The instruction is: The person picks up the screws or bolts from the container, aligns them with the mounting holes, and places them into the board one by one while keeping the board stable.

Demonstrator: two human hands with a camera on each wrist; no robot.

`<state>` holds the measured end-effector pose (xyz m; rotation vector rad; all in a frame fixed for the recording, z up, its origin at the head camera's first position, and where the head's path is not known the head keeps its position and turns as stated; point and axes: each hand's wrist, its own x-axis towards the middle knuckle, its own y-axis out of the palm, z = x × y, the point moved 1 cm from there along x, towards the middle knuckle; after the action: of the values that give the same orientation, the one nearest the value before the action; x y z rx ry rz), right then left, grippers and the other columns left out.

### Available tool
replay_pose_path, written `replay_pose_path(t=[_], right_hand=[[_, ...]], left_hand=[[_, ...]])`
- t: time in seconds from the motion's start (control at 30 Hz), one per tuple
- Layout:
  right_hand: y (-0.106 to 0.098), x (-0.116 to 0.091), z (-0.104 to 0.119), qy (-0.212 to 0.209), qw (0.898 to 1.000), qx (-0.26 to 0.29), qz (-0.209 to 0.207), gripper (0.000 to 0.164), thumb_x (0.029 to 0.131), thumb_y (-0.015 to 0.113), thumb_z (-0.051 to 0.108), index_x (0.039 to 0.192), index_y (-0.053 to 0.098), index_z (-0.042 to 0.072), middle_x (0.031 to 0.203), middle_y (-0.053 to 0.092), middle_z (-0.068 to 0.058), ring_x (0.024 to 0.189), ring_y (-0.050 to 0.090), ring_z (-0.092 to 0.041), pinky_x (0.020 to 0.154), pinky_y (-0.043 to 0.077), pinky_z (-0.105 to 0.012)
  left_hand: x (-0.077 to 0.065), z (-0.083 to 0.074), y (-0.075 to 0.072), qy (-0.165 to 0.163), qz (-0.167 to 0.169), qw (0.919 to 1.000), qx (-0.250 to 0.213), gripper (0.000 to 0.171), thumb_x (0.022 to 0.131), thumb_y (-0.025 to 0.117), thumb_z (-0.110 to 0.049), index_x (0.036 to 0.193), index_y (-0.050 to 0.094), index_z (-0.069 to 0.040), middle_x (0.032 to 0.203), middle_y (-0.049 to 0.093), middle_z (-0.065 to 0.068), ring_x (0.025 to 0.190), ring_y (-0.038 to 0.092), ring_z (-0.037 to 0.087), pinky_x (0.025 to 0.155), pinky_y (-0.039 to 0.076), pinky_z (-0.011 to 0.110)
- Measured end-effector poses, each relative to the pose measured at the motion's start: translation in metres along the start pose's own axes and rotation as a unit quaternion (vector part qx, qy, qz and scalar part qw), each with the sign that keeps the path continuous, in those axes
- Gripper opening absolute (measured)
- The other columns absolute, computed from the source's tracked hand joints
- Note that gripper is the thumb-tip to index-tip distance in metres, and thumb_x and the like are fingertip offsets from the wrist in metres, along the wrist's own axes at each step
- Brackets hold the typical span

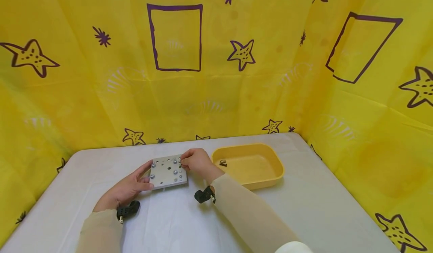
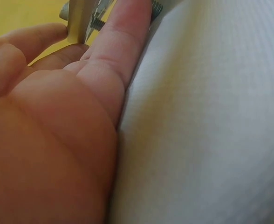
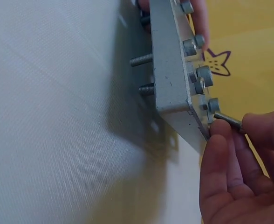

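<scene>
A flat silver metal plate with holes and several socket-head screws in it is held above the white table. My left hand grips its left edge; in the left wrist view one finger reaches beneath the plate, beside threaded screw ends. My right hand is at the plate's upper right corner. Between thumb and fingertips it pinches a small screw, whose threaded tip points at the plate's top face. Threaded shanks stick out of the plate's underside.
A yellow plastic tray stands right of the plate, partly behind my right forearm, with a few dark screws at its left end. Yellow curtains with starfish drawings hang behind and beside the white table.
</scene>
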<state>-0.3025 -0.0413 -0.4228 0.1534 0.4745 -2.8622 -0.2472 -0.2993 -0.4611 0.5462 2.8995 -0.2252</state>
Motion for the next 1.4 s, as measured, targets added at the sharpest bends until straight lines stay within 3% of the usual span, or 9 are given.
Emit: replay_pose_path(t=[0.27,0.57,0.77,0.9,1.03,1.13,1.23,1.4], right_hand=[[0.0,-0.001,-0.002,-0.004,1.0,-0.028,0.009,0.007,0.092,0.07,0.007,0.09,0.075,0.012,0.086,0.068,0.001,0.08,0.062,-0.02,0.068,0.052,-0.028],[-0.003,-0.003,0.001,-0.022,0.999,-0.048,0.009,0.008,0.092,0.071,0.008,0.093,0.077,0.013,0.087,0.067,0.004,0.081,0.061,-0.017,0.069,0.051,-0.027],[-0.012,-0.007,0.008,-0.012,1.0,-0.01,0.006,0.008,0.093,0.07,0.009,0.095,0.076,0.011,0.089,0.068,0.002,0.083,0.063,-0.02,0.071,0.053,-0.028],[-0.038,-0.012,0.014,-0.025,0.995,0.094,-0.002,0.01,0.094,0.069,0.009,0.102,0.075,0.006,0.095,0.071,-0.005,0.087,0.068,-0.022,0.077,0.056,-0.029],[-0.089,-0.024,0.015,-0.056,0.987,0.148,-0.021,0.022,0.096,0.067,0.012,0.115,0.07,0.002,0.108,0.07,-0.012,0.094,0.069,-0.024,0.085,0.055,-0.034],[-0.122,-0.031,0.004,-0.066,0.993,0.099,-0.026,0.027,0.097,0.067,0.016,0.121,0.069,0.005,0.117,0.068,-0.01,0.101,0.066,-0.026,0.089,0.053,-0.037],[-0.139,-0.036,-0.017,-0.075,0.997,-0.013,0.005,0.031,0.094,0.07,0.016,0.124,0.069,0.011,0.12,0.067,-0.004,0.108,0.063,-0.027,0.092,0.051,-0.04],[-0.136,-0.047,-0.045,-0.105,0.976,-0.169,0.091,0.045,0.087,0.076,0.012,0.13,0.067,0.011,0.128,0.064,-0.007,0.118,0.057,-0.029,0.098,0.045,-0.041]], left_hand=[[0.0,0.0,0.0,-0.003,-0.006,0.9999,0.014,0.111,0.081,0.082,-0.011,0.162,0.007,-0.022,0.166,0.001,0.014,0.141,0.033,0.036,0.111,0.024,0.043],[0.002,0.001,0.0,0.025,0.022,0.9994,0.006,0.107,0.086,0.077,-0.005,0.162,0.003,-0.018,0.164,0.006,0.021,0.133,0.046,0.03,0.1,0.042,0.023],[0.002,0.0,0.001,0.029,0.025,0.9992,0.01,0.105,0.087,0.075,-0.005,0.162,0.002,-0.017,0.164,0.005,0.022,0.133,0.046,0.027,0.097,0.043,0.019],[0.002,0.001,0.0,0.02,0.015,0.9996,0.016,0.106,0.086,0.076,-0.006,0.162,0.003,-0.017,0.164,0.004,0.02,0.136,0.042,0.032,0.099,0.042,0.022],[0.001,0.002,-0.001,0.01,0.002,0.9993,0.037,0.106,0.085,0.078,-0.01,0.162,0.005,-0.018,0.164,0.004,0.02,0.136,0.041,0.033,0.104,0.039,0.028],[0.0,0.001,-0.001,0.003,-0.005,0.9987,0.05,0.106,0.086,0.078,-0.013,0.162,0.006,-0.02,0.165,0.002,0.019,0.138,0.038,0.034,0.108,0.034,0.033],[-0.001,0.002,-0.001,0.0,-0.004,0.999,0.045,0.106,0.085,0.079,-0.013,0.162,0.006,-0.021,0.165,0.0,0.018,0.138,0.037,0.033,0.105,0.035,0.027],[0.002,0.001,0.001,0.012,0.008,0.9996,0.025,0.107,0.086,0.077,-0.008,0.162,0.003,-0.019,0.164,0.001,0.021,0.136,0.041,0.032,0.095,0.04,0.016]])
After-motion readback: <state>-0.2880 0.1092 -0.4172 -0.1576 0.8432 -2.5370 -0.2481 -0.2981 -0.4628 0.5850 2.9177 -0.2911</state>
